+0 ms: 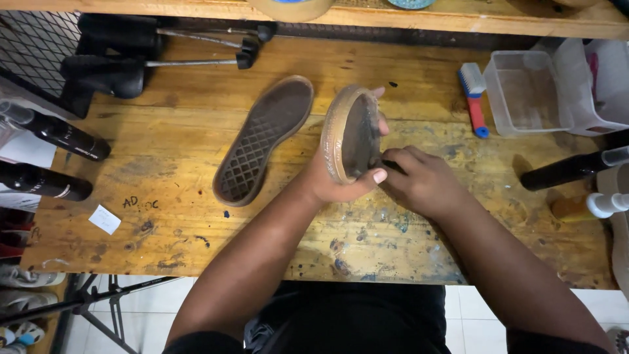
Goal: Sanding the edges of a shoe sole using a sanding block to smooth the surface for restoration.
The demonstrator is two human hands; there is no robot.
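Observation:
My left hand [341, 180] grips a brown rubber shoe sole [347, 134] and holds it on edge above the wooden bench [164, 164], its inner side turned to the right. My right hand [422, 180] is closed around a small dark tool whose tip touches the lower inner edge of that sole; most of the tool is hidden by my fingers. A second matching sole [262, 141] lies flat on the bench to the left, tread pattern up.
Two dark bottles [59, 134] lie at the left edge, black metal shoe stands [111, 72] at the back left. A blue and red brush [473, 92] and clear plastic tubs [524, 92] sit at the back right, another dark bottle [570, 169] on the right.

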